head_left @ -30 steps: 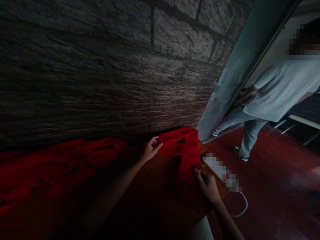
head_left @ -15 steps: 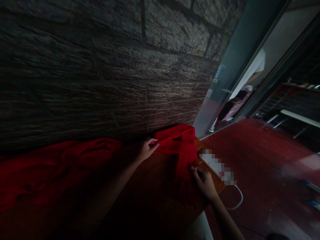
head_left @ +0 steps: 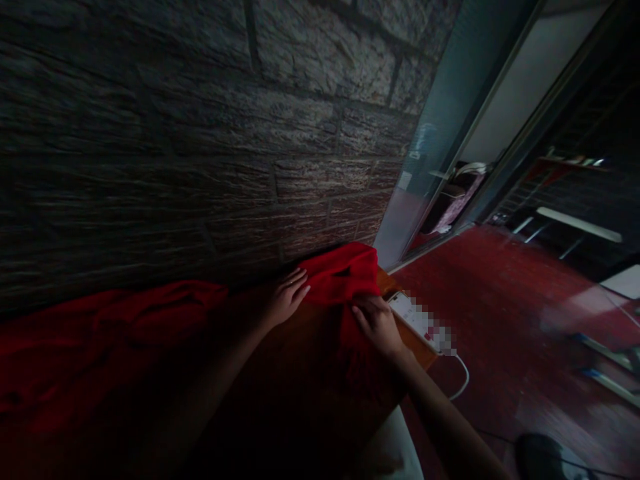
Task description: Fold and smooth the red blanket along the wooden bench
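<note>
A folded red scarf (head_left: 336,272) with a fringed end lies at the far right end of a brown wooden table (head_left: 300,340), against the wall. My left hand (head_left: 287,299) rests at the scarf's left edge with its fingers stretched out. My right hand (head_left: 381,325) is on the scarf where the fringed end turns towards me, its fingers bent in against the thumb on the cloth. The fringe hangs dark below that hand. More red cloth (head_left: 165,310) is heaped along the wall on the left, its lower part lost in shadow.
A phone (head_left: 417,319), partly pixelated, lies at the table's right edge with a white cable (head_left: 466,380). A rough stone wall (head_left: 210,147) rises behind. A glass door (head_left: 425,147), a red floor (head_left: 480,293) and a white bench (head_left: 580,224) are to the right.
My right hand has moved up and left from beside the fringe onto the scarf. My left hand's fingers have straightened. The view has swung right; the person in the doorway is no longer seen.
</note>
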Demonstrator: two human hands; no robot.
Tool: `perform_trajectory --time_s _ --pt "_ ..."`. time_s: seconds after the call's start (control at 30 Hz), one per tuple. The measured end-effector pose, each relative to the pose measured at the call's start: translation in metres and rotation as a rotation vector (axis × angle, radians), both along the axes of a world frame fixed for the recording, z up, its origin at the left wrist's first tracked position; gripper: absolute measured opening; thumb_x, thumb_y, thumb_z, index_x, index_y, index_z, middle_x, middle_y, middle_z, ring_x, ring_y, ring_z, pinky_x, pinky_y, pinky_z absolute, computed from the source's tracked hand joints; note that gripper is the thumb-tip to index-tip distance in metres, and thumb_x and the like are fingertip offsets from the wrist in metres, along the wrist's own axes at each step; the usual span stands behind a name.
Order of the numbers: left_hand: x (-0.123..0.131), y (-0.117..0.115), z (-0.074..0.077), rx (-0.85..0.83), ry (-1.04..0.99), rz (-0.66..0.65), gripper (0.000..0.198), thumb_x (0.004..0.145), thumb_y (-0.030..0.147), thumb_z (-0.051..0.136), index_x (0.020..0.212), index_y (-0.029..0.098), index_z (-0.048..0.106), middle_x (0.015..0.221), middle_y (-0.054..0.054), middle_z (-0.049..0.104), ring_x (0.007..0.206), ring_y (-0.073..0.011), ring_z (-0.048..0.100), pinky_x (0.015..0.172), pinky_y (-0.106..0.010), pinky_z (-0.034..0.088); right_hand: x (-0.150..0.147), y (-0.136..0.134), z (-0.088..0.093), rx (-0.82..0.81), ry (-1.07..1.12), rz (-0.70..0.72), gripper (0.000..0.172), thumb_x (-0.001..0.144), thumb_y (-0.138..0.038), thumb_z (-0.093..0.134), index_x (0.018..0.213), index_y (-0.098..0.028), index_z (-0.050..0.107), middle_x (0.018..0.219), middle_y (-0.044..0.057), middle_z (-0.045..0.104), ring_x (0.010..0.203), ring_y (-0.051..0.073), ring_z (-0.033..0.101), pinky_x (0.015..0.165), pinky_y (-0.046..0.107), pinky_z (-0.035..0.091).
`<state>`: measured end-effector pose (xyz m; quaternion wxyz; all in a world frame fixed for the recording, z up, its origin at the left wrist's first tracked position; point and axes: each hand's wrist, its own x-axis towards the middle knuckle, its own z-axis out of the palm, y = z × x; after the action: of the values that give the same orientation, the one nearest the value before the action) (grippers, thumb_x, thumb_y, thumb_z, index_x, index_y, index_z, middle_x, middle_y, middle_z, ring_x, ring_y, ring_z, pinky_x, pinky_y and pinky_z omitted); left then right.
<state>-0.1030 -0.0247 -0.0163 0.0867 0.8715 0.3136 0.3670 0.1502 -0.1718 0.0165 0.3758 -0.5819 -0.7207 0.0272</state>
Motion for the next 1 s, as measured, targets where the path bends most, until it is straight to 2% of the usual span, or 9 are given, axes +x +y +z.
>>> perform_trajectory --time_s 0.23,0.33,0.43,0.53,0.6,0.7,0.77,0.9,1.0 --pt "-0.012 -0.001 -0.006 0.037 0.271 0.026 0.054 0.102 0.042 0.036 0.15 0.018 0.037 0.156 -0.012 0.036 0.147 -0.026 0.029 0.119 -0.05 0.027 0.006 -0.006 -0.011 0.106 0.146 -0.049 0.024 0.099 -0.032 0.049 0.108 -0.019 0.068 0.11 0.008 0.069 0.102 0.021 0.062 0.094 0.037 0.048" --pt "-0.03 -0.012 0.015 0.041 0.389 0.095 0.057 0.101 0.045 0.035 0.152 0.02 0.033 0.16 -0.012 0.029 0.148 -0.0269 0.025 0.12 -0.051 0.022 0.01 -0.011 -0.012 0.181 0.166 -0.092 0.023 0.098 -0.033 0.05 0.101 -0.018 0.068 0.102 0.009 0.069 0.096 0.021 0.062 0.089 0.037 0.048" --pt "-0.064 -0.026 0.051 0.072 0.446 0.237 0.063 0.099 0.051 0.039 0.153 0.02 0.031 0.161 -0.013 0.026 0.149 -0.0282 0.022 0.12 -0.052 0.017 0.012 -0.012 -0.015 0.215 0.159 -0.092 0.024 0.097 -0.035 0.052 0.095 -0.017 0.067 0.095 0.009 0.067 0.09 0.022 0.061 0.083 0.037 0.048" --pt "-0.114 -0.045 0.08 0.129 0.424 0.48 0.066 0.097 0.051 0.041 0.153 0.018 0.03 0.161 -0.014 0.027 0.149 -0.0286 0.022 0.12 -0.052 0.014 0.012 -0.01 -0.018 0.246 0.162 -0.041 0.024 0.097 -0.037 0.053 0.092 -0.017 0.066 0.092 0.009 0.067 0.087 0.022 0.061 0.081 0.036 0.047" --pt "-0.155 -0.06 0.088 0.136 0.386 0.691 0.07 0.095 0.053 0.042 0.153 0.015 0.03 0.16 -0.016 0.027 0.148 -0.031 0.022 0.119 -0.054 0.013 0.012 -0.01 -0.019 0.254 0.17 -0.009 0.025 0.097 -0.038 0.053 0.091 -0.017 0.065 0.091 0.009 0.067 0.086 0.022 0.061 0.079 0.035 0.047" --pt "-0.208 -0.086 0.079 0.047 0.337 0.964 0.081 0.09 0.06 0.045 0.152 0.011 0.029 0.157 -0.021 0.03 0.146 -0.0384 0.025 0.115 -0.06 0.017 0.012 -0.012 -0.02 0.24 0.194 0.011 0.029 0.097 -0.041 0.052 0.09 -0.016 0.065 0.088 0.008 0.067 0.083 0.022 0.062 0.078 0.034 0.046" --pt "-0.23 -0.101 0.064 -0.017 0.305 1.04 0.083 0.087 0.063 0.045 0.149 0.008 0.035 0.151 -0.024 0.039 0.141 -0.0398 0.034 0.113 -0.058 0.025 0.012 -0.014 -0.022 0.21 0.211 0.012 0.032 0.097 -0.044 0.051 0.091 -0.016 0.066 0.088 0.008 0.067 0.082 0.021 0.062 0.077 0.034 0.046" --pt "-0.237 -0.117 0.034 0.035 0.198 1.079 0.066 0.091 0.061 0.038 0.134 0.012 0.051 0.131 -0.02 0.059 0.127 -0.035 0.049 0.111 -0.051 0.032 0.014 -0.016 -0.023 0.164 0.216 0.004 0.037 0.097 -0.049 0.049 0.09 -0.016 0.065 0.087 0.008 0.067 0.082 0.022 0.062 0.076 0.033 0.046" --pt "-0.229 -0.116 0.023 0.061 0.107 1.128 0.057 0.092 0.058 0.04 0.126 0.016 0.057 0.121 -0.018 0.064 0.123 -0.0349 0.051 0.11 -0.051 0.034 0.015 -0.017 -0.023 0.13 0.226 0.031 0.039 0.097 -0.051 0.048 0.088 -0.016 0.065 0.087 0.009 0.067 0.082 0.022 0.062 0.076 0.034 0.046"
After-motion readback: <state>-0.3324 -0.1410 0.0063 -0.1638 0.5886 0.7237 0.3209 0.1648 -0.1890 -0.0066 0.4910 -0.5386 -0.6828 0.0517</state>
